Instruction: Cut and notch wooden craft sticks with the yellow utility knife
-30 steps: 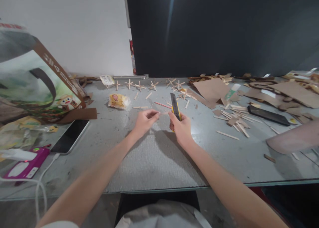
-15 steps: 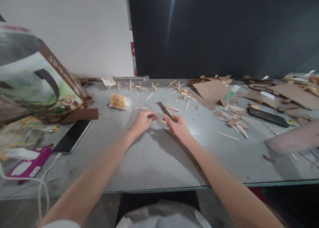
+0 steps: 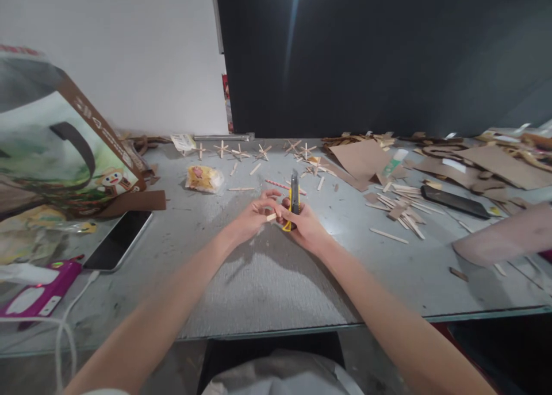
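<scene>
My left hand [image 3: 257, 215] pinches a short piece of wooden stick [image 3: 271, 217] between thumb and fingers, just above the table. My right hand [image 3: 303, 221] is wrapped round a yellow and black box cutter [image 3: 295, 198], its blade end pointing away from me. The two hands almost meet, and the right fingertips are close to the stick piece. Beyond them lies a red-and-white striped stick [image 3: 278, 184], partly hidden behind the cutter. Several small star shapes of crossed sticks [image 3: 264, 152] stand along the back of the table.
Loose sticks [image 3: 405, 208] lie piled at the right, near a black case [image 3: 455, 202], cardboard [image 3: 360, 160] and a glue stick [image 3: 394, 161]. A pinkish cylinder [image 3: 502, 237] lies at far right. At left are a phone [image 3: 118, 241], a purple power strip [image 3: 41, 291] and a yellow packet [image 3: 204, 179].
The box cutter has swung from slanting left to pointing straight away from me. My hands have come closer together, and the stick piece now shows in my left fingers.
</scene>
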Tool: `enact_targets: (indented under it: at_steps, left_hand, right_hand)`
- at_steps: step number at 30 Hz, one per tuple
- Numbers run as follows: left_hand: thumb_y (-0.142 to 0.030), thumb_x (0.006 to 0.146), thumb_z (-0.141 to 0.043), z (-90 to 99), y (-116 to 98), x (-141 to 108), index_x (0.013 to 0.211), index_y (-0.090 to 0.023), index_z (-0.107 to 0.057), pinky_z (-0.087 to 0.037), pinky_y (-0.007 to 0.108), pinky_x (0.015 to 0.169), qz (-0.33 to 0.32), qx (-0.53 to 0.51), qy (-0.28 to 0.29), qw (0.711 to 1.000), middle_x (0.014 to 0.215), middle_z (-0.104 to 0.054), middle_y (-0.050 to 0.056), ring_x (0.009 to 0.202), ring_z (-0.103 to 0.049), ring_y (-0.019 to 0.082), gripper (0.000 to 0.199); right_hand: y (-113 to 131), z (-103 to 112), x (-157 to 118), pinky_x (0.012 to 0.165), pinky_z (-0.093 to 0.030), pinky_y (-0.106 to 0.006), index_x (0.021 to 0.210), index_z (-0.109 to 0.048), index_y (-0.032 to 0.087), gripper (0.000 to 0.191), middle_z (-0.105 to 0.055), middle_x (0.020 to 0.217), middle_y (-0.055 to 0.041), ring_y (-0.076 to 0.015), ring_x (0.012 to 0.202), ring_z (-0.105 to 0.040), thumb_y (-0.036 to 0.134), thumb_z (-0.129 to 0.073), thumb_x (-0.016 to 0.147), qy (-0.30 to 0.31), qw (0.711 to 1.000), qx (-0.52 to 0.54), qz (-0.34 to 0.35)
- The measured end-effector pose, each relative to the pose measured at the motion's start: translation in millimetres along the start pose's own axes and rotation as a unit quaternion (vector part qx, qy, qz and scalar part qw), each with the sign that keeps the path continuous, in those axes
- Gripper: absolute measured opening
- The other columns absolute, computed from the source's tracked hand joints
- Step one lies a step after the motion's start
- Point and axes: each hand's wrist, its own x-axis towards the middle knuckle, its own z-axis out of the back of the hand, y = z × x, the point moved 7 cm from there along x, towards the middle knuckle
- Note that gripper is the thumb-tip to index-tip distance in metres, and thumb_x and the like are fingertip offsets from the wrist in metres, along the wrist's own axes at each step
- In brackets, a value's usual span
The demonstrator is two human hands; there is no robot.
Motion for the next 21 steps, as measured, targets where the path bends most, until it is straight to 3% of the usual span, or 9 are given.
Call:
enact_targets:
  at_steps: [4, 8, 11, 15, 19, 21]
  left_hand:
    - [-0.047, 0.092, -0.073, 11.9, -1.0, 2.0, 0.115, -0.026, -0.079, -0.052, 0.028, 0.078, 0.059, 0.047, -0.033, 0.997, 0.107, -0.072, 0.007, 0.093, -0.067, 0.018, 0.032]
    - [-0.046, 0.107, -0.046, 30.5, 2.2, 2.8, 0.105, -0.019, -0.078, -0.047, 0.027, 0.065, 0.116, 0.201, -0.067, 0.970, 0.083, -0.072, 0.007, 0.074, -0.065, 0.017, 0.042]
    - [-0.036, 0.102, -0.058, 29.1, -1.5, 3.4, 0.093, -0.018, -0.079, -0.050, 0.028, 0.071, 0.078, 0.310, -0.053, 0.946, 0.083, -0.075, 0.006, 0.076, -0.067, 0.018, 0.028]
    - [-0.023, 0.095, -0.069, 24.4, -8.0, 2.1, 0.093, -0.020, -0.081, -0.053, 0.031, 0.081, 0.020, 0.424, -0.068, 0.903, 0.093, -0.079, 0.006, 0.086, -0.070, 0.020, 0.013]
    - [-0.017, 0.095, -0.070, 33.0, -13.2, 1.3, 0.094, -0.020, -0.084, -0.053, 0.036, 0.092, -0.010, 0.510, -0.109, 0.853, 0.094, -0.079, 0.008, 0.095, -0.070, 0.024, 0.015]
    - [-0.015, 0.093, -0.072, 40.2, -13.6, 1.6, 0.092, -0.021, -0.085, -0.052, 0.039, 0.097, -0.014, 0.544, -0.120, 0.830, 0.093, -0.079, 0.009, 0.102, -0.068, 0.026, 0.014]
  right_hand:
    - [12.7, 21.9, 3.1, 0.065, -0.049, -0.029, 0.080, -0.051, 0.025, 0.047, -0.059, 0.067, 0.0065, -0.0129, 0.061, -0.057, 0.048, -0.088, 0.065, -0.095, 0.987, -0.106, 0.071]
    - [27.0, 44.1, 6.1, 0.063, -0.046, -0.031, 0.072, -0.049, 0.025, 0.041, -0.063, 0.064, 0.0019, -0.0161, 0.060, -0.059, 0.049, -0.081, 0.066, -0.186, 0.937, -0.276, 0.107]
    - [30.6, 52.1, 7.9, 0.062, -0.045, -0.032, 0.069, -0.049, 0.025, 0.035, -0.065, 0.065, -0.0013, -0.0179, 0.061, -0.060, 0.050, -0.074, 0.068, -0.207, 0.914, -0.332, 0.105]
    - [27.6, 54.4, 9.4, 0.065, -0.046, -0.033, 0.074, -0.053, 0.025, 0.027, -0.066, 0.068, -0.0043, -0.0211, 0.065, -0.063, 0.047, -0.068, 0.074, -0.202, 0.894, -0.388, 0.096]
    - [23.1, 54.0, 5.0, 0.076, -0.049, -0.039, 0.090, -0.052, 0.024, 0.021, -0.071, 0.088, -0.0117, -0.0270, 0.081, -0.067, 0.043, -0.060, 0.085, -0.217, 0.829, -0.503, 0.108]
    - [18.1, 47.4, 0.8, 0.079, -0.050, -0.041, 0.100, -0.053, 0.021, 0.020, -0.071, 0.099, -0.0175, -0.0297, 0.090, -0.068, 0.037, -0.052, 0.090, -0.193, 0.805, -0.548, 0.117]
